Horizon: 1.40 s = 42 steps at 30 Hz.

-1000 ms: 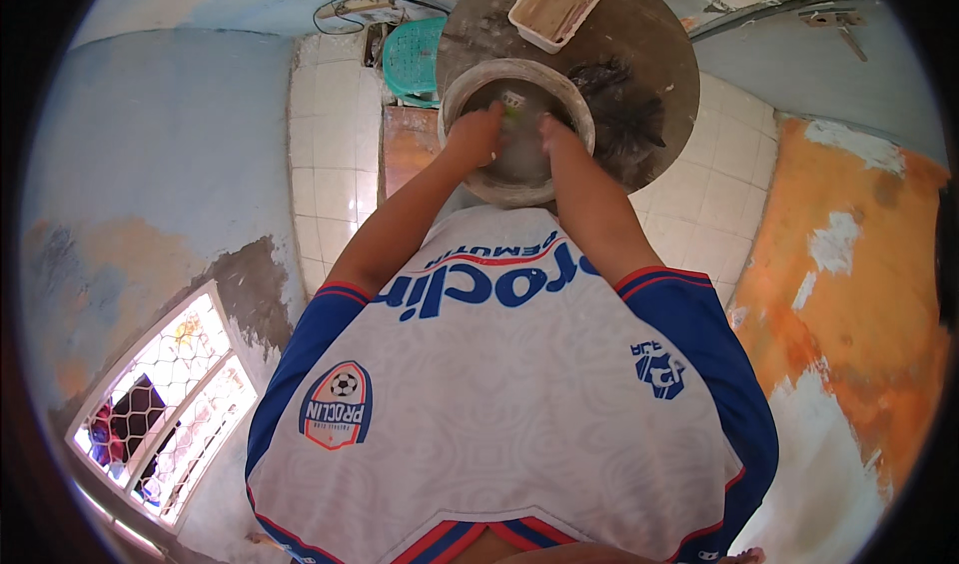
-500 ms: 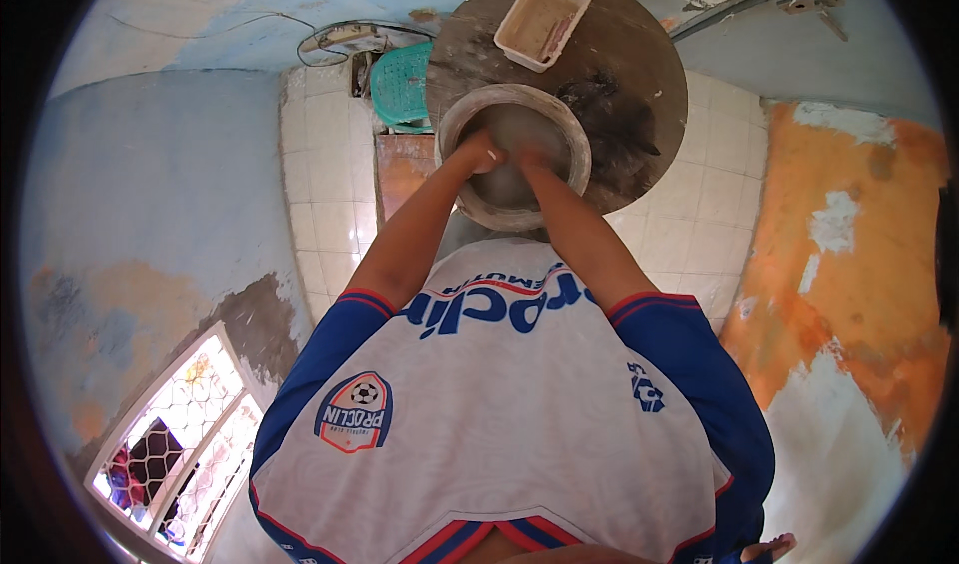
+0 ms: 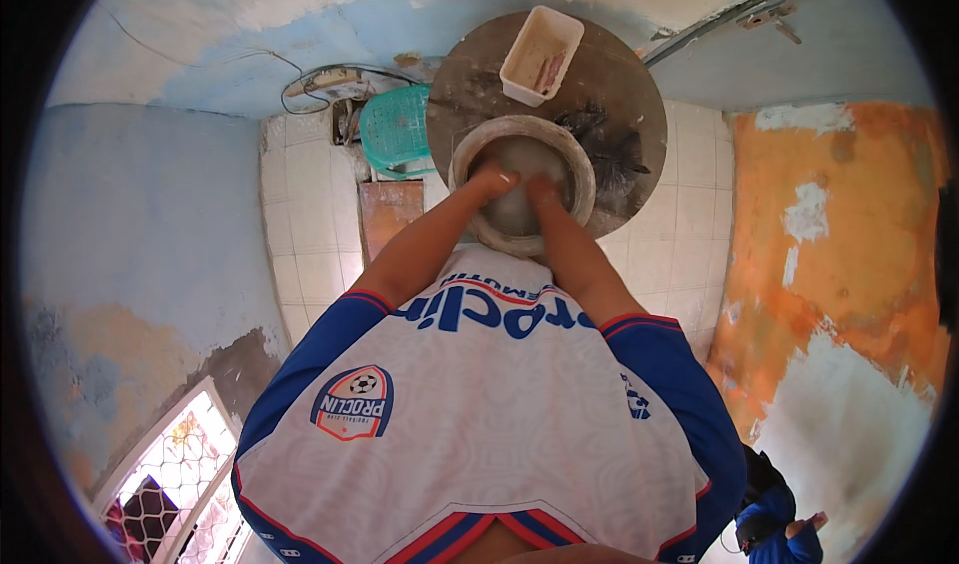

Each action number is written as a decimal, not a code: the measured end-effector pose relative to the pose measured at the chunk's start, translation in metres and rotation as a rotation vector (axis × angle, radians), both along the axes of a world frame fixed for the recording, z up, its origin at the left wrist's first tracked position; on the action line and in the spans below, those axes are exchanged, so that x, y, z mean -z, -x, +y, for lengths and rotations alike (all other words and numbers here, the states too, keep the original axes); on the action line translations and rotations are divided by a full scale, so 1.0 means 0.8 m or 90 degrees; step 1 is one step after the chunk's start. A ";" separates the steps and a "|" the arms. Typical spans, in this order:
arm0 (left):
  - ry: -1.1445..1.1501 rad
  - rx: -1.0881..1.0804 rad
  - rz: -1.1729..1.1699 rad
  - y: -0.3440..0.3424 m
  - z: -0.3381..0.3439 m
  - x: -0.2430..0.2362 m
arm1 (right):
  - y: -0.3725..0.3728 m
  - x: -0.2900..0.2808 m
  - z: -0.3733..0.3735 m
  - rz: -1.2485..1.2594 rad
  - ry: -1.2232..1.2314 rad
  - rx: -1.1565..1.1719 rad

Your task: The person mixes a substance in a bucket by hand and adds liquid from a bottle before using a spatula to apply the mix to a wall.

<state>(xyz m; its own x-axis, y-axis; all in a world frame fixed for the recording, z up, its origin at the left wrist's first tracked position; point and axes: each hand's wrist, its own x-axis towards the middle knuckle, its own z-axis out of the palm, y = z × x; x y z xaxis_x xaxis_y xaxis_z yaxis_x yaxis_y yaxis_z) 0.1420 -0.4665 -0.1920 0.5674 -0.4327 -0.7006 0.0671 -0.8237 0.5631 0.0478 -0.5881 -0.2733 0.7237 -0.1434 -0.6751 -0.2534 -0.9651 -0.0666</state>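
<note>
A round, pale-crusted basin holding murky grey liquid sits near the front of a round dark table. Both my arms reach down into it. My left hand is inside the left part of the bowl, bent at the wrist, with a small whitish spot on its fingers. Close beside it, my right hand dips into the liquid. The fingers of both are mostly hidden by the cloudy liquid, and whether they grip anything does not show.
On the round table stand a white rectangular tub with residue inside and a crumpled black plastic bag. A green plastic chair is at left, near a brown board. Another person in blue appears at lower right.
The view has shifted, so the table and basin appear lower. My hands stay in the basin, the right one showing slightly more clearly. More of the other person shows at lower right.
</note>
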 end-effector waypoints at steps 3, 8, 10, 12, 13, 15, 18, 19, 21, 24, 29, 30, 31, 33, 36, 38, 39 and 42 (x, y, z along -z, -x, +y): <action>0.028 -0.012 0.002 0.004 0.004 0.009 | 0.001 -0.017 0.009 0.029 -0.050 0.207; -0.059 0.008 0.124 -0.004 0.001 0.006 | 0.011 -0.021 0.015 0.059 -0.013 0.125; -0.043 0.021 0.082 -0.003 0.005 0.019 | 0.018 -0.029 0.018 0.074 0.021 0.030; -0.045 0.011 0.117 0.000 0.012 0.027 | 0.013 -0.033 0.015 0.084 0.055 -0.072; -0.053 0.012 0.171 -0.005 0.004 0.005 | 0.014 -0.023 0.011 0.077 0.042 -0.040; -0.033 -0.027 0.270 -0.008 0.000 -0.006 | 0.015 -0.007 0.005 0.030 -0.004 0.062; 0.061 -0.129 0.388 -0.002 0.006 0.018 | -0.001 -0.036 0.002 0.051 -0.064 0.151; 0.089 -0.135 0.405 0.000 0.002 0.006 | 0.004 -0.020 -0.003 0.013 -0.064 0.111; 0.087 -0.163 0.399 0.004 0.004 -0.007 | 0.017 0.028 -0.003 -0.065 -0.074 0.024; 0.057 -0.197 0.362 0.011 0.000 0.004 | 0.015 0.020 0.003 -0.049 -0.106 0.062; 0.027 -0.296 0.363 0.017 -0.006 0.020 | 0.005 -0.012 -0.010 -0.044 -0.122 0.128; 0.031 -0.281 0.357 0.017 -0.005 0.027 | 0.002 -0.019 -0.010 -0.049 -0.122 0.130; 0.036 -0.271 0.348 0.021 0.005 0.056 | 0.000 -0.037 -0.004 -0.051 -0.109 0.076; 0.039 -0.248 0.319 0.019 0.004 0.055 | -0.002 -0.043 -0.004 -0.065 -0.083 -0.022; 0.032 -0.230 0.269 0.016 -0.003 0.017 | -0.004 -0.052 -0.006 -0.029 -0.092 0.068; 0.004 -0.227 0.203 0.024 -0.004 0.024 | 0.000 -0.064 -0.004 -0.025 -0.110 0.102; 0.016 -0.203 0.159 0.025 -0.001 0.027 | 0.002 -0.069 -0.003 -0.024 -0.119 0.119; 0.035 0.047 -0.022 0.031 -0.001 0.029 | 0.015 -0.063 -0.004 -0.063 -0.146 0.170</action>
